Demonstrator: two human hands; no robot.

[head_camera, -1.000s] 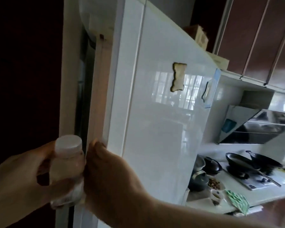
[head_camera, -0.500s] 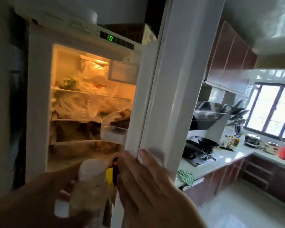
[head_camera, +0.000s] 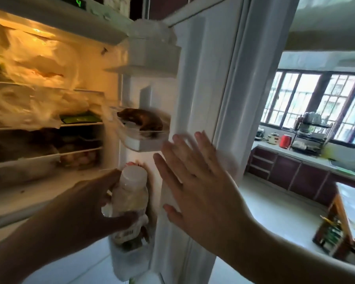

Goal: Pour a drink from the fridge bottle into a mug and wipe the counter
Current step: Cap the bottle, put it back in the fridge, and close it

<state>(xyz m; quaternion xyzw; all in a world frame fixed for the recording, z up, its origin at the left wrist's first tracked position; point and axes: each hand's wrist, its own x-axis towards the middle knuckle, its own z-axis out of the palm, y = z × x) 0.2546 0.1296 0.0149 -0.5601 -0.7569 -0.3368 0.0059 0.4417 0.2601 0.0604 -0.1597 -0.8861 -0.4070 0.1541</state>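
Observation:
The fridge stands wide open, its lit shelves on the left. My left hand (head_camera: pixel 90 203) grips a pale plastic bottle (head_camera: pixel 131 193) with a white cap, holding it upright at the lower bin of the fridge door (head_camera: pixel 203 78). My right hand (head_camera: pixel 201 181) is spread flat with fingers apart, against the door's inner edge just right of the bottle. It holds nothing. No mug is in view.
Bagged food fills the fridge shelves (head_camera: pixel 39 103). A door bin (head_camera: pixel 143 138) above the bottle holds something brown. At the right, a counter (head_camera: pixel 307 158) under the windows carries a dish rack (head_camera: pixel 309 132) and a red kettle (head_camera: pixel 284 141). Pale floor lies between.
The fridge door swung from nearly closed to wide open. My left hand carried the bottle forward to the lower door bin. My right hand let go of the door edge and spread flat.

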